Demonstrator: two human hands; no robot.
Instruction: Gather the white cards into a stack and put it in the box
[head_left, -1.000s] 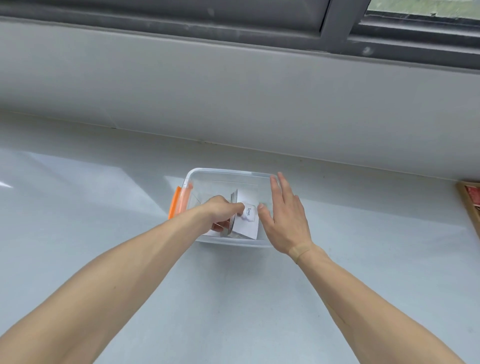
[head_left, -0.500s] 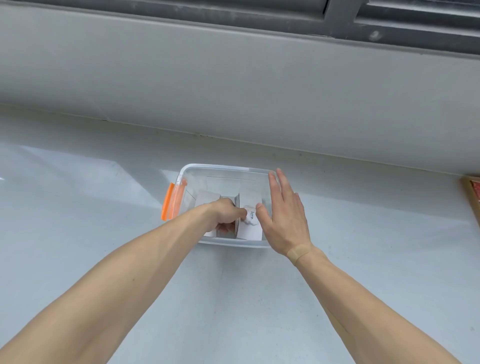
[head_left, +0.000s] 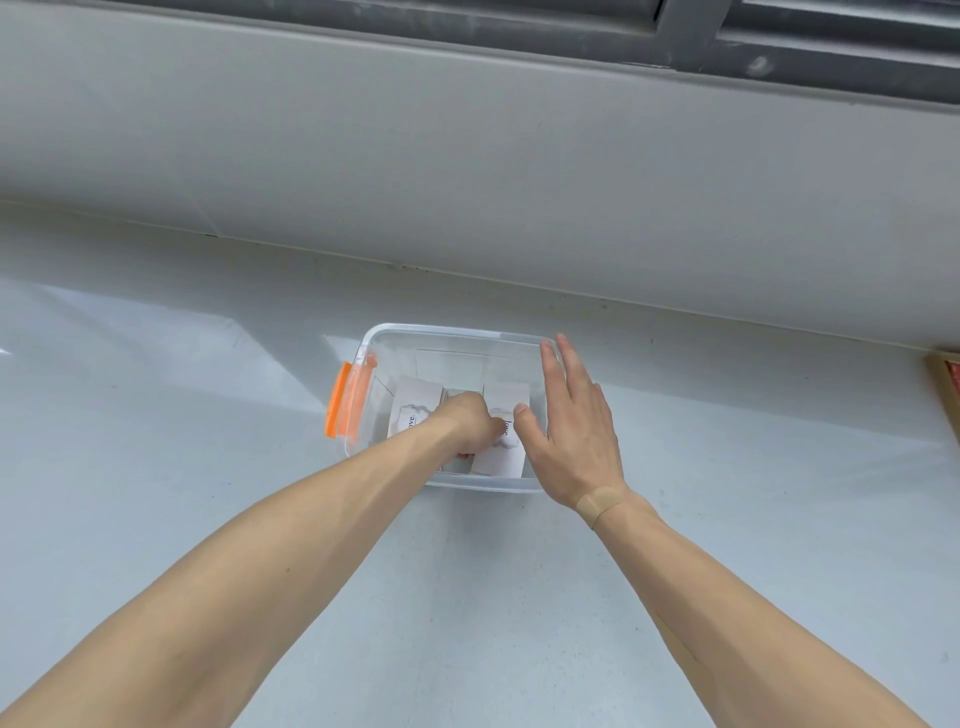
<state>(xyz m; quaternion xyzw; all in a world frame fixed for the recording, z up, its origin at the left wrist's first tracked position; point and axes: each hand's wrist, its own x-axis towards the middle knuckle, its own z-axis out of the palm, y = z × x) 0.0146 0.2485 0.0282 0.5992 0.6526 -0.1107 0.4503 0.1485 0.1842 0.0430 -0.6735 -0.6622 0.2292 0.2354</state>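
A clear plastic box (head_left: 457, 332) with an orange latch (head_left: 340, 400) stands on the pale grey table. My left hand (head_left: 470, 428) reaches down inside it, fingers curled on the white cards (head_left: 501, 460). The cards lie low in the box, and another white card (head_left: 415, 410) with printed letters shows to the left of the hand. My right hand (head_left: 571, 431) is open and flat, fingers together, resting against the box's right wall and holding nothing. A plaster sits on that wrist.
A grey wall and window sill run along the back of the table. The corner of a wooden tray (head_left: 945, 384) shows at the right edge. Bare table surface lies around the box.
My left hand has lowered the cards from tilted upright to lying flat near the box floor. The right hand has stayed at the box's right side.
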